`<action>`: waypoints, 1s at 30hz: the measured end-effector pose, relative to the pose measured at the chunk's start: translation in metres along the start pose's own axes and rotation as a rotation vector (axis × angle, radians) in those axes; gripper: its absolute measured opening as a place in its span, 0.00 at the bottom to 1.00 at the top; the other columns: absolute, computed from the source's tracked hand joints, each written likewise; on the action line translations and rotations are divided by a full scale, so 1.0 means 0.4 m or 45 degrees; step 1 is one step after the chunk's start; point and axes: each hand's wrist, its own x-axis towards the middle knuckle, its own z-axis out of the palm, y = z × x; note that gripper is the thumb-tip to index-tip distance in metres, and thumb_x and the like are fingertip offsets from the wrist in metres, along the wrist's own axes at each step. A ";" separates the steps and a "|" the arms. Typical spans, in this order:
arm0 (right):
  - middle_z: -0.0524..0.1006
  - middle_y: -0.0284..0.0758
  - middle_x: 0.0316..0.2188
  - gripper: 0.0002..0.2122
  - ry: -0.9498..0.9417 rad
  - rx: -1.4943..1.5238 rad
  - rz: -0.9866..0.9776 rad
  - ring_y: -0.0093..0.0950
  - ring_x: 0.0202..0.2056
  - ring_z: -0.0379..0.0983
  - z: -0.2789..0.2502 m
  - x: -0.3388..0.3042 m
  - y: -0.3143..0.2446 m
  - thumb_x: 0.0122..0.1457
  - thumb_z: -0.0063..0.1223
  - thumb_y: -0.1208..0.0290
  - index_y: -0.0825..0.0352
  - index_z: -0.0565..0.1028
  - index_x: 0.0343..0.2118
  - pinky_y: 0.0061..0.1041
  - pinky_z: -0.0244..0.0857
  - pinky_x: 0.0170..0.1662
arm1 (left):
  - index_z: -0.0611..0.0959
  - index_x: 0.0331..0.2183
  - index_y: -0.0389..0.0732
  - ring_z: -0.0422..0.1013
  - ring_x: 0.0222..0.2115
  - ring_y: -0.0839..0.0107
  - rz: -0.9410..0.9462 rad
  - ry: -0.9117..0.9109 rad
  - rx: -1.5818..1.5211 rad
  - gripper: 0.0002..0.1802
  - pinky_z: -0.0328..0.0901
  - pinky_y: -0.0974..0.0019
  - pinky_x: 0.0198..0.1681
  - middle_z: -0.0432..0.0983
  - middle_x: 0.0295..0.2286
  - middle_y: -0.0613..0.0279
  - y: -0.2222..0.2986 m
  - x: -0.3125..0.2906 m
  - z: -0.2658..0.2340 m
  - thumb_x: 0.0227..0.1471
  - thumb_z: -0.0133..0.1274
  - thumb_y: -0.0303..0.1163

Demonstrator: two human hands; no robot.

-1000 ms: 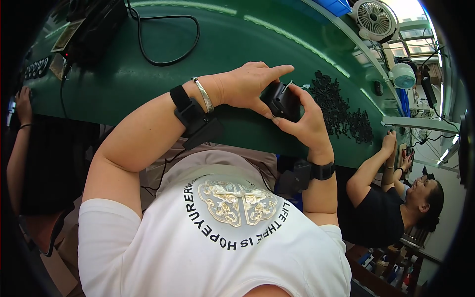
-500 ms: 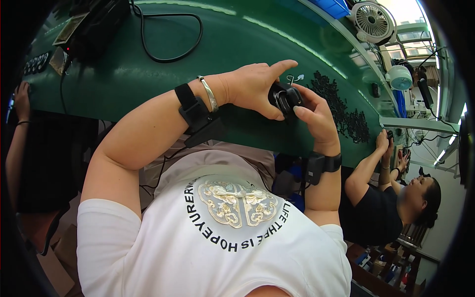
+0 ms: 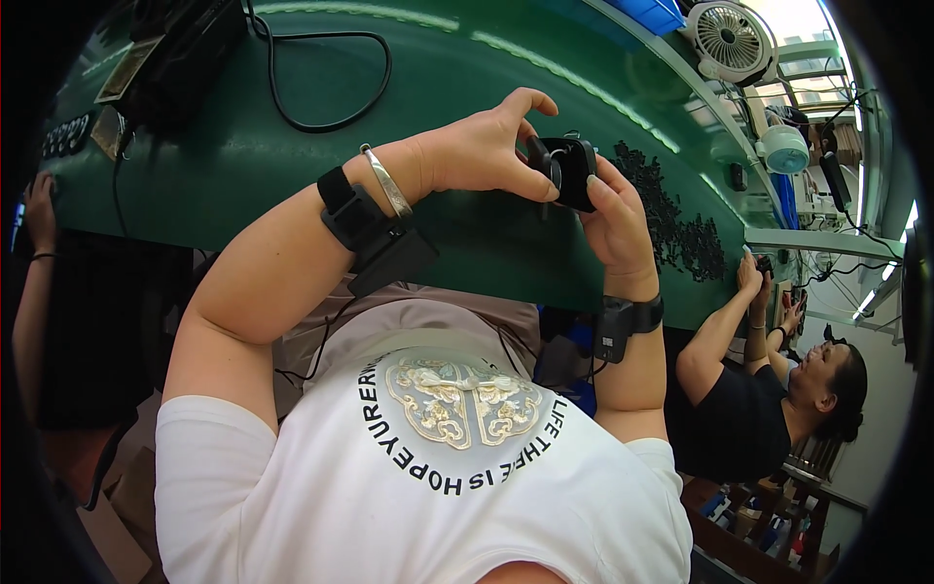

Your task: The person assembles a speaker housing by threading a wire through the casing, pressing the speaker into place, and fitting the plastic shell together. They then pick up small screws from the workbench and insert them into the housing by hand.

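Note:
Above the green table, both hands hold a small black device housing [image 3: 577, 177] that looks like two parts side by side. My left hand [image 3: 491, 151] grips the round part [image 3: 545, 159], which shows a thin silvery ring; the thumb lies below and the index finger is bent up, away from it. My right hand [image 3: 620, 216] pinches the squarish part with rounded corners, its thumb on the near face. Whether the two parts are joined, I cannot tell. Just right of my right hand lies a spread of small black pieces [image 3: 671, 219].
A black cable [image 3: 387, 73] loops across the table near a dark box-shaped unit [image 3: 190, 68] at far left. A fan [image 3: 730, 41] and a blue bin [image 3: 654, 14] stand at the back right. Co-workers sit at both sides; one on the right [image 3: 739, 399] works with their hands.
The housing has turned, so its squarish part now faces up and stands apart from the round part at the top. My left hand has shifted slightly left and its index finger has bent.

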 end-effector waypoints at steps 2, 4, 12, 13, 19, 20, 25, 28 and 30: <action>0.75 0.36 0.47 0.24 0.020 -0.044 -0.042 0.23 0.49 0.71 0.012 0.002 0.001 0.59 0.56 0.69 0.75 0.66 0.56 0.24 0.62 0.56 | 0.58 0.58 0.37 0.74 0.40 0.65 -0.049 -0.025 -0.097 0.47 0.69 0.64 0.45 0.67 0.44 0.50 0.009 -0.004 -0.007 0.40 0.65 0.31; 0.75 0.36 0.47 0.24 0.060 -0.134 -0.125 0.23 0.49 0.71 0.019 0.002 0.002 0.59 0.56 0.69 0.74 0.66 0.56 0.24 0.63 0.55 | 0.58 0.57 0.37 0.74 0.40 0.65 -0.144 -0.075 -0.292 0.45 0.69 0.65 0.44 0.67 0.44 0.50 0.017 -0.004 -0.012 0.41 0.64 0.28; 0.74 0.35 0.48 0.26 0.107 -0.255 -0.106 0.24 0.48 0.72 0.023 0.003 0.026 0.58 0.57 0.68 0.73 0.65 0.57 0.26 0.66 0.53 | 0.61 0.59 0.35 0.73 0.39 0.70 -0.139 -0.105 -0.526 0.43 0.70 0.69 0.42 0.67 0.47 0.50 -0.013 -0.001 0.002 0.42 0.61 0.26; 0.74 0.35 0.48 0.26 0.108 -0.250 -0.103 0.24 0.48 0.72 0.023 0.003 0.027 0.58 0.57 0.68 0.73 0.65 0.57 0.26 0.66 0.53 | 0.61 0.59 0.35 0.73 0.39 0.70 -0.144 -0.105 -0.526 0.43 0.70 0.69 0.42 0.67 0.47 0.50 -0.013 0.000 0.004 0.42 0.61 0.26; 0.74 0.36 0.48 0.27 0.057 -0.253 -0.030 0.24 0.49 0.71 0.032 0.007 0.015 0.54 0.62 0.71 0.73 0.66 0.56 0.25 0.64 0.55 | 0.73 0.52 0.33 0.72 0.37 0.73 -0.221 0.030 -0.364 0.29 0.69 0.69 0.41 0.74 0.43 0.58 -0.031 0.022 0.012 0.47 0.59 0.29; 0.74 0.37 0.48 0.27 0.042 -0.235 -0.018 0.24 0.49 0.71 0.035 0.008 0.015 0.54 0.63 0.72 0.74 0.66 0.55 0.24 0.63 0.55 | 0.75 0.50 0.33 0.72 0.36 0.73 -0.193 0.066 -0.264 0.27 0.69 0.69 0.41 0.75 0.41 0.59 -0.037 0.025 0.009 0.48 0.59 0.30; 0.74 0.37 0.48 0.28 0.018 -0.320 -0.065 0.25 0.49 0.71 0.041 0.005 0.016 0.53 0.64 0.73 0.74 0.66 0.56 0.24 0.64 0.55 | 0.77 0.47 0.33 0.73 0.34 0.72 -0.089 0.054 0.174 0.23 0.69 0.68 0.40 0.78 0.36 0.59 -0.026 0.022 -0.019 0.49 0.59 0.30; 0.74 0.38 0.49 0.28 -0.010 -0.455 -0.063 0.25 0.50 0.71 0.048 0.001 0.009 0.53 0.64 0.73 0.74 0.66 0.56 0.24 0.64 0.55 | 0.77 0.47 0.35 0.74 0.29 0.72 0.084 -0.027 0.554 0.22 0.69 0.70 0.35 0.79 0.36 0.55 -0.002 0.008 -0.035 0.49 0.59 0.31; 0.74 0.37 0.48 0.28 -0.013 -0.459 -0.048 0.24 0.49 0.71 0.055 -0.005 0.002 0.53 0.63 0.72 0.74 0.67 0.56 0.24 0.64 0.55 | 0.77 0.47 0.35 0.73 0.27 0.73 0.025 -0.058 0.477 0.22 0.69 0.70 0.34 0.79 0.35 0.55 0.006 0.000 -0.041 0.49 0.59 0.31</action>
